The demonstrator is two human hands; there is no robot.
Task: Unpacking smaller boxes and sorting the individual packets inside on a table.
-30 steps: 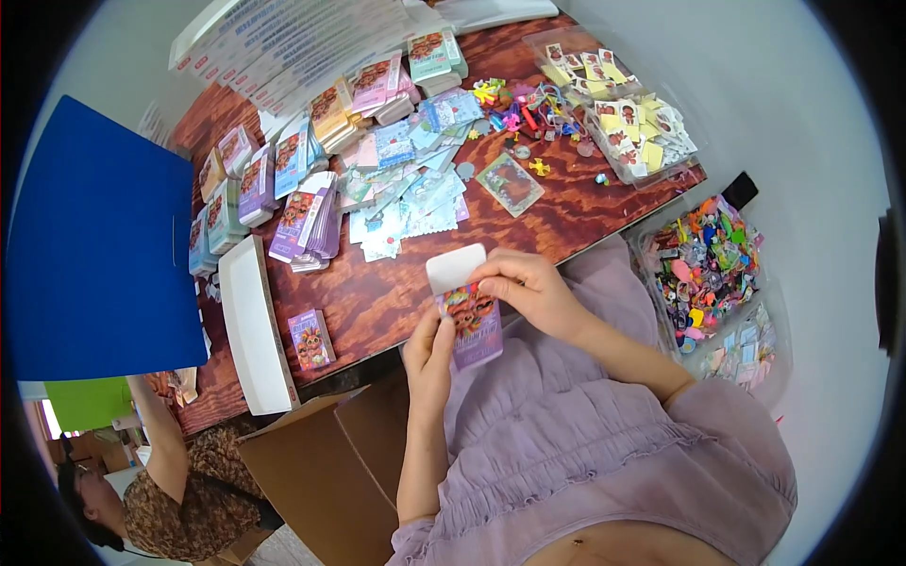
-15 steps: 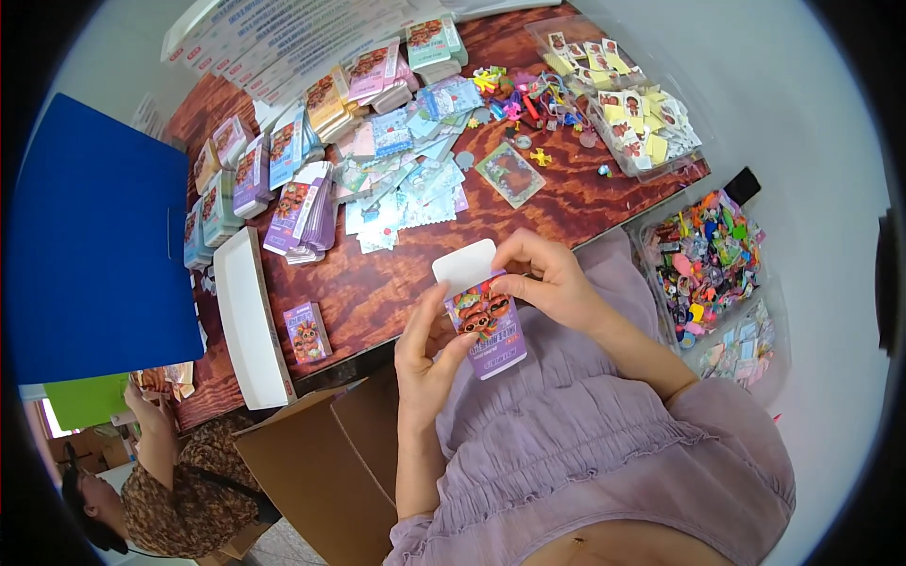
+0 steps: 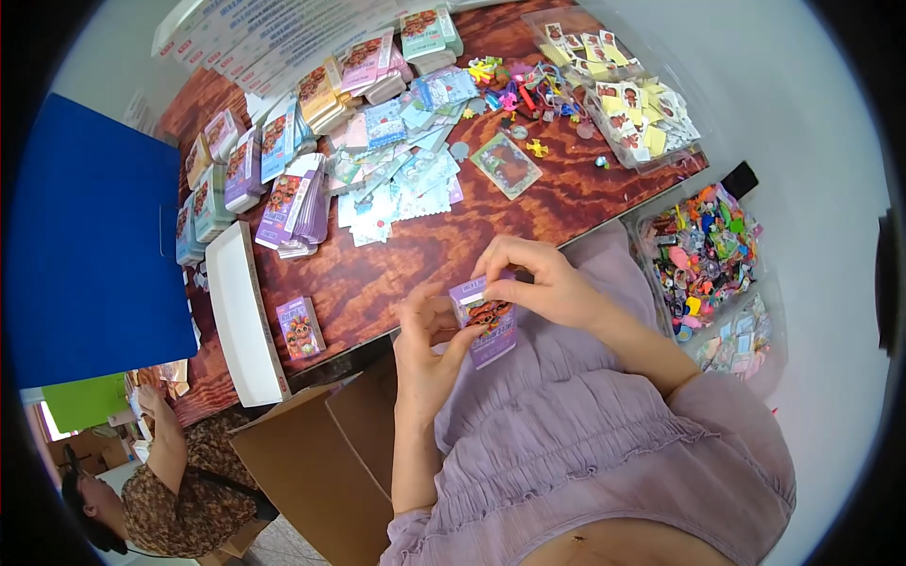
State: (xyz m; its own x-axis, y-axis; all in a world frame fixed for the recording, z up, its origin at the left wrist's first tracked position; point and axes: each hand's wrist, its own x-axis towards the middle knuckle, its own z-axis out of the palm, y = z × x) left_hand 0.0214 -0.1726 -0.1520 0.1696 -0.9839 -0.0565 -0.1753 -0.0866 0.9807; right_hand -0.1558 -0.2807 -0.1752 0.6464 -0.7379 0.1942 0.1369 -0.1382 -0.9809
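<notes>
A small purple cardboard box [image 3: 495,349] with a cartoon print is held in front of my lap, near the table's edge. My left hand [image 3: 421,341] grips its left side, thumb on the front face. At its top right corner my right hand [image 3: 536,275] pinches the box, fingers bent over the folded-down top flap. What lies inside the box is hidden. A second purple box [image 3: 300,328] of the same kind lies on the table to the left, beside a long white open tray [image 3: 238,311].
Fanned purple folded boxes [image 3: 293,208], silvery-blue packets [image 3: 406,184] and colourful trinkets [image 3: 538,90] cover the far table. A clear bin of stickers [image 3: 646,118] stands at the far right, a bin of small toys [image 3: 703,255] below it. A co-worker [image 3: 179,481] sits at left behind a blue panel [image 3: 99,245].
The white top flap, standing up before, is now folded down over the box. Both hands have stayed on the box, the right one shifting slightly left.
</notes>
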